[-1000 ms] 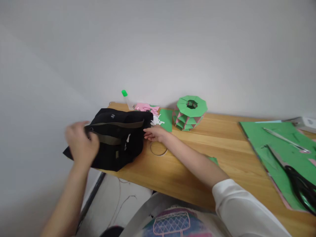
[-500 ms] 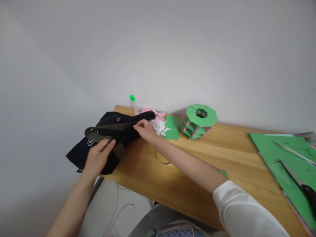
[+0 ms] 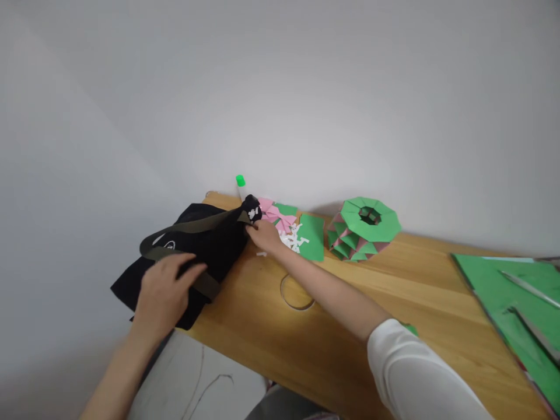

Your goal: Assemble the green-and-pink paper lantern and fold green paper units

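Note:
A black cloth bag (image 3: 214, 251) with an olive strap (image 3: 188, 227) and white print lies over the left end of the table. My right hand (image 3: 265, 234) is closed on the bag's right edge, where the cloth is bunched and some white paper scraps lie in its fold. Above the bag's near part is my left hand (image 3: 161, 289), thumb and fingers apart, nothing between them. More white paper scraps (image 3: 294, 239) lie just right of my right hand, beside pink folded paper (image 3: 277, 216) and a green paper square (image 3: 311, 236).
Behind the bag stands a glue stick (image 3: 240, 182) with a green cap. A green and pink folded-paper ring tower (image 3: 365, 228) stands by the wall. A tape ring (image 3: 297, 308) lies under my right forearm. Scissors (image 3: 531, 332) and a pen (image 3: 529, 289) rest on green sheets (image 3: 485, 271) at right.
My left hand has let go of the strap and spread its fingers. The bag's right end has been drawn back, and white scraps now show in its fold. The camera view has shifted slightly.

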`<move>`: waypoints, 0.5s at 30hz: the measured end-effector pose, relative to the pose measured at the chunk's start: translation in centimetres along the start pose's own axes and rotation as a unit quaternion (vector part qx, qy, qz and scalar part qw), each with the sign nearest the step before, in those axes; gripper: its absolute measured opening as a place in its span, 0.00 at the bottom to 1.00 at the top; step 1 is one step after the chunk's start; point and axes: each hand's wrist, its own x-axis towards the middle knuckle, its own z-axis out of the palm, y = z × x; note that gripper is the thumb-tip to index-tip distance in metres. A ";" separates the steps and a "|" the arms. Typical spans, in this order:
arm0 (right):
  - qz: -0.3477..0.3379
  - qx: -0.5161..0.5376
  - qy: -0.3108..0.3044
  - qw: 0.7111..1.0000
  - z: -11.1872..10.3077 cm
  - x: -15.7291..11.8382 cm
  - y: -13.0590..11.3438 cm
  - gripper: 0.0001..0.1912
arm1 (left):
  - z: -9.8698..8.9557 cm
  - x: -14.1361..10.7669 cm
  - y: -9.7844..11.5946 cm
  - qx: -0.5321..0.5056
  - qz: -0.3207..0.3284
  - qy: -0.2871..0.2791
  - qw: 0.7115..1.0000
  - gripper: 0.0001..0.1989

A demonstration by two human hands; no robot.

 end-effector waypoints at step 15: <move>0.072 0.258 -0.085 0.960 -6.7 -1.1 -4.5 0.11 | -2.4 1.1 0.8 -0.397 -0.213 -0.057 0.891 0.15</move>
